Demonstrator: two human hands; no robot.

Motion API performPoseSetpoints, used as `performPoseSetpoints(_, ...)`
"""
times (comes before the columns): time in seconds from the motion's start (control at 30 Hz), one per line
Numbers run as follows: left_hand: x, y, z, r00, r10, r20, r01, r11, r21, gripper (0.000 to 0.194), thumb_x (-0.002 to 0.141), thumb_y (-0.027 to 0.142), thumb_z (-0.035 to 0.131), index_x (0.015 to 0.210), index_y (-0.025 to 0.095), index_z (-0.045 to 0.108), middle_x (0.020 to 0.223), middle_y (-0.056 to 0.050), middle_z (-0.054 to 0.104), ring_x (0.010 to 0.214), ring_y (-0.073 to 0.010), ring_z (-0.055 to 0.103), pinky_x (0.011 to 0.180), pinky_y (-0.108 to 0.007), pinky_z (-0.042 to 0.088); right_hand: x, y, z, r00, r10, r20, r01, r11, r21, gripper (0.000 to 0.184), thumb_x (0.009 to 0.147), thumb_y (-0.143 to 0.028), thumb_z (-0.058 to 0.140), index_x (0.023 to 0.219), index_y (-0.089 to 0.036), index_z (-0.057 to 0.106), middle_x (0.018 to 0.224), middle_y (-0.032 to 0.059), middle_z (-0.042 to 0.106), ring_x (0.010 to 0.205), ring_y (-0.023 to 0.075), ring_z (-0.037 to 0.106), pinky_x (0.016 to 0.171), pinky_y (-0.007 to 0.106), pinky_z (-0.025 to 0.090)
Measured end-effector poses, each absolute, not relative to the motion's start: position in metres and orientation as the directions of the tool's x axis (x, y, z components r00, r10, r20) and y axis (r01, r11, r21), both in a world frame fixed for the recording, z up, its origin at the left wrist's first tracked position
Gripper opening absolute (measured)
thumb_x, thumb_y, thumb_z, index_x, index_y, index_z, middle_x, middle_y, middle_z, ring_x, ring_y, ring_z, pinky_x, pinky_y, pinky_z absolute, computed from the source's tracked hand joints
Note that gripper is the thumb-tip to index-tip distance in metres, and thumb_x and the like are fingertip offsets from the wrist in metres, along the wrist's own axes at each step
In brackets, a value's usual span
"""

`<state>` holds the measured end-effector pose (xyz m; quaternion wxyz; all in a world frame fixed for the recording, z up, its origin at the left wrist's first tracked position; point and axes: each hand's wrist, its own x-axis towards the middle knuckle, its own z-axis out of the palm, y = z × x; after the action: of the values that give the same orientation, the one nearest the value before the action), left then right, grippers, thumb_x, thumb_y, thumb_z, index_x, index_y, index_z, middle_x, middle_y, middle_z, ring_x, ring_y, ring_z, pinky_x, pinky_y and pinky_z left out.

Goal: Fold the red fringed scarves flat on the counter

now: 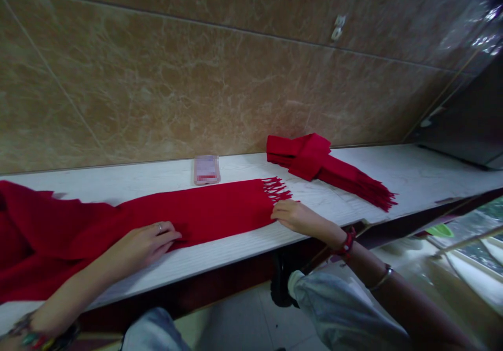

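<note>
A long red scarf lies stretched along a white counter, its fringe at the right end. My left hand rests flat on the scarf's near edge, fingers stretched out, a ring on one finger. My right hand presses the scarf's right corner beside the fringe, fingers curled down onto the cloth. The rest of the scarf bunches up in a red heap at the far left.
A folded red scarf bundle with fringe lies at the back right of the counter. A small pink flat object sits by the marble wall. Below the counter edge my knees and the floor show.
</note>
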<state>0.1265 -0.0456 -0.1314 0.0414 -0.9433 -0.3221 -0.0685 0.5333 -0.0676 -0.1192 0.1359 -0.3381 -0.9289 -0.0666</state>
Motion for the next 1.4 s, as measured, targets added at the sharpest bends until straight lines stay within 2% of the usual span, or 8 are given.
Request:
performPoseSetpoints(0.27,0.121,-0.046,-0.121,0.844,0.520,0.128,0.535,-0.801,-0.269,0.045,0.083,0.008,0.029,0.113,0.025,0.058,0.098,-0.007,0.063,0.084,-0.0181,0.060,0.073,-0.028,0.050,0.529,-0.060,-0.127,-0.781,0.486,0.392,0.604,0.746,0.279,0.020,0.088,-0.013,0.042,0.082,-0.014,0.061,0.081,0.0071,0.060,0.079,0.0175,0.051,0.072,0.030,0.041)
performPoseSetpoints(0.47,0.114,-0.053,-0.120,0.861,0.473,0.185,0.505,-0.836,-0.214,0.052,0.083,0.003,0.024,0.117,0.028,0.055,0.096,-0.004,0.063,0.086,-0.0162,0.057,0.078,-0.026,0.047,0.535,-0.063,-0.125,-0.756,0.360,0.546,0.598,0.720,0.353,0.020,0.088,-0.010,0.041,0.086,-0.013,0.061,0.080,0.0076,0.060,0.077,0.0170,0.050,0.070,0.032,0.041)
performPoseSetpoints(0.57,0.111,-0.053,-0.127,0.824,0.534,0.188,0.561,-0.817,-0.136,0.052,0.082,0.004,0.027,0.117,0.029,0.055,0.096,-0.005,0.062,0.088,-0.0170,0.056,0.080,-0.028,0.046,0.536,-0.063,-0.127,-0.749,0.349,0.563,0.591,0.737,0.329,0.018,0.087,-0.010,0.042,0.087,-0.013,0.060,0.081,0.0078,0.061,0.078,0.0175,0.050,0.072,0.033,0.041)
performPoseSetpoints(0.7,0.112,-0.050,-0.125,0.793,0.606,0.065,0.608,-0.794,-0.018,0.046,0.080,0.008,0.036,0.113,0.031,0.059,0.093,-0.004,0.059,0.079,-0.0131,0.056,0.072,-0.020,0.045,0.535,-0.060,-0.136,-0.778,0.433,0.456,0.564,0.801,0.201,0.019,0.087,-0.011,0.043,0.084,-0.015,0.061,0.083,0.0067,0.061,0.079,0.0168,0.051,0.071,0.030,0.042)
performPoseSetpoints(0.83,0.115,-0.047,-0.113,0.776,0.630,0.021,0.629,-0.776,0.041,0.044,0.079,0.011,0.038,0.111,0.032,0.060,0.093,-0.002,0.057,0.077,-0.0117,0.056,0.072,-0.018,0.044,0.537,-0.061,-0.136,-0.751,0.484,0.448,0.583,0.806,0.107,0.018,0.085,-0.012,0.044,0.084,-0.016,0.061,0.084,0.0063,0.062,0.081,0.0170,0.052,0.074,0.031,0.043)
performPoseSetpoints(0.97,0.111,-0.044,-0.114,0.747,0.661,0.065,0.660,-0.750,0.041,0.040,0.080,0.016,0.038,0.107,0.030,0.062,0.090,-0.003,0.058,0.077,-0.0132,0.057,0.071,-0.020,0.046,0.537,-0.065,-0.129,-0.722,0.472,0.505,0.589,0.803,0.092,0.018,0.085,-0.012,0.044,0.085,-0.016,0.062,0.085,0.0070,0.062,0.082,0.0171,0.052,0.074,0.031,0.043)
performPoseSetpoints(1.13,0.110,-0.045,-0.119,0.737,0.674,0.057,0.675,-0.738,0.000,0.042,0.077,0.016,0.038,0.107,0.032,0.062,0.099,-0.003,0.060,0.085,-0.0166,0.058,0.074,-0.023,0.047,0.536,-0.065,-0.131,-0.782,0.494,0.380,0.570,0.814,0.115,0.020,0.086,-0.010,0.041,0.086,-0.015,0.061,0.085,0.0065,0.062,0.081,0.0167,0.052,0.074,0.030,0.042)
performPoseSetpoints(1.4,0.104,-0.045,-0.115,0.737,0.657,0.158,0.675,-0.729,-0.116,0.040,0.084,0.017,0.032,0.104,0.029,0.064,0.086,-0.001,0.061,0.079,-0.0153,0.054,0.074,-0.026,0.046,0.536,-0.065,-0.134,-0.791,0.469,0.393,0.563,0.809,0.169,0.019,0.088,-0.014,0.042,0.085,-0.015,0.061,0.082,0.0068,0.062,0.079,0.0173,0.051,0.075,0.032,0.040)
